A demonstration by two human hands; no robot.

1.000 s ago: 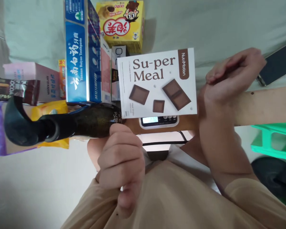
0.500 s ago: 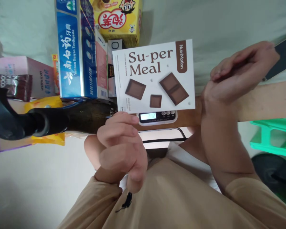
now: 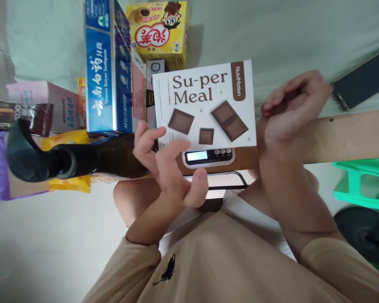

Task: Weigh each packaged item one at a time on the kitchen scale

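A white "Su-per Meal" box point(image 3: 205, 92) with brown chocolate pictures is on a small kitchen scale point(image 3: 230, 158), whose lit display shows below it. The box hides most of the scale. My left hand point(image 3: 172, 168) is open, fingers spread and bent, in front of the box's lower left corner; whether it touches the box I cannot tell. My right hand point(image 3: 295, 107) is to the right of the box, apart from it. Its fingers are loosely curled together, with nothing seen in them. A brown wooden board point(image 3: 344, 134) runs under the scale.
At left are a blue toothpaste box point(image 3: 99, 84), a yellow snack box point(image 3: 158, 33), a pink box point(image 3: 63, 105) and a dark pump bottle point(image 3: 110, 155) lying across the board. A phone point(image 3: 366, 78) lies at right. A green plastic stool point(image 3: 360, 185) stands below right.
My left hand has risen toward the box's lower left corner, its fingers spreading. My right hand has shifted left and slightly down, away from the phone. The box stays on the scale.
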